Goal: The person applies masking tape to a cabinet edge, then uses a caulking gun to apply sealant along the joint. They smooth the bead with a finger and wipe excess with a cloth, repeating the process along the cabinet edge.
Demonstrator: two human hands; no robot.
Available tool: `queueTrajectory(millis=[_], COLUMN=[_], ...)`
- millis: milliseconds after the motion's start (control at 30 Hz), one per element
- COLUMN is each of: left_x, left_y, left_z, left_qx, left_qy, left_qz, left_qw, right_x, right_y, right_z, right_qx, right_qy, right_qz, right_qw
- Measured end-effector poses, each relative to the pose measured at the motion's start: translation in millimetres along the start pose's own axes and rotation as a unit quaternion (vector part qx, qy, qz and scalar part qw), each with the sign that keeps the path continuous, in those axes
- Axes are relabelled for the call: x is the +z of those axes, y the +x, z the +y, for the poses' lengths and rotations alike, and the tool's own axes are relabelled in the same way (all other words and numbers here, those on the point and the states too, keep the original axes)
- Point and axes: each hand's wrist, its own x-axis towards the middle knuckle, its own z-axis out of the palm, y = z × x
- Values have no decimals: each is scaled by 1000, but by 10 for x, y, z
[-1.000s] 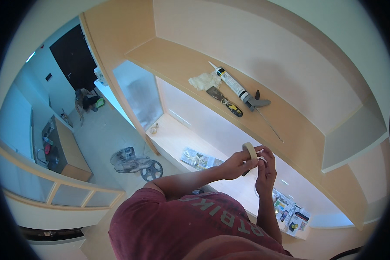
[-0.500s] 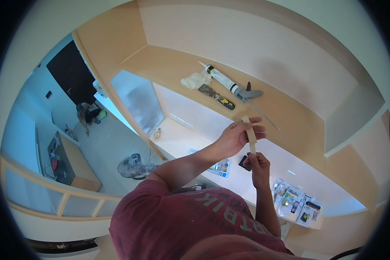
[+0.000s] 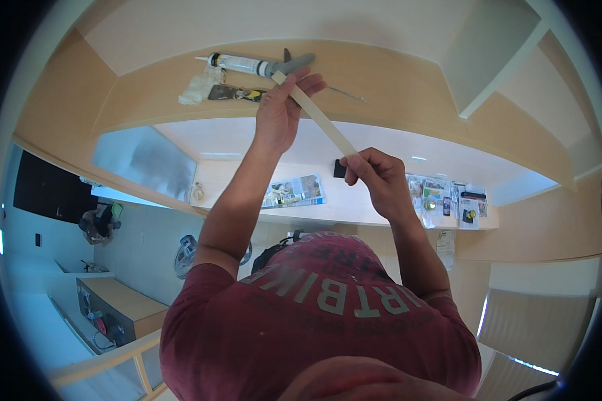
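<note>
My left hand (image 3: 279, 113) holds masking tape (image 3: 321, 121) near the upper shelf edge, its fingers partly spread around the upper end. A straight pale strip slants down to my right hand (image 3: 374, 180), whose thumb and finger pinch it. A small black object (image 3: 339, 168) shows beside the right fingertips; I cannot tell whether it is held. On the wooden shelf (image 3: 391, 75) behind my left hand lie a caulking gun (image 3: 244, 65) with a white tube, a yellow-and-black scraper (image 3: 224, 92) and a crumpled white cloth (image 3: 197, 89).
The lower white counter (image 3: 224, 200) bears newspapers (image 3: 291, 192) and, at the right, papers with small items (image 3: 468, 207). An upright partition (image 3: 481, 73) divides the shelf. A fan (image 3: 184, 260) stands below left; beyond it, a person (image 3: 95, 224) crouches by a dark door (image 3: 50, 187).
My view has swung to face the shelves more squarely. My hands have moved apart: the left is higher, the right lower, with a longer length of tape stretched between them.
</note>
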Motion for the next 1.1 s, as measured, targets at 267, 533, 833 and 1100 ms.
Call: queueTrajectory(millis=[267, 533, 833, 1100], left_x=[174, 63, -146, -150], left_y=[22, 67, 142, 147], left_z=[-16, -34, -147, -6], left_qx=[-56, -34, -8, -55], left_qy=[-69, -34, -18, -108], left_qz=[9, 52, 64, 61], left_qw=[996, 997, 998, 991], right_x=[-181, -180, -151, -213], right_y=[88, 286, 311, 671], right_z=[432, 519, 113, 938], right_qx=[51, 55, 6, 32], right_qy=[16, 44, 26, 31], right_qz=[37, 29, 5, 15], right_qw=[998, 997, 1000, 999])
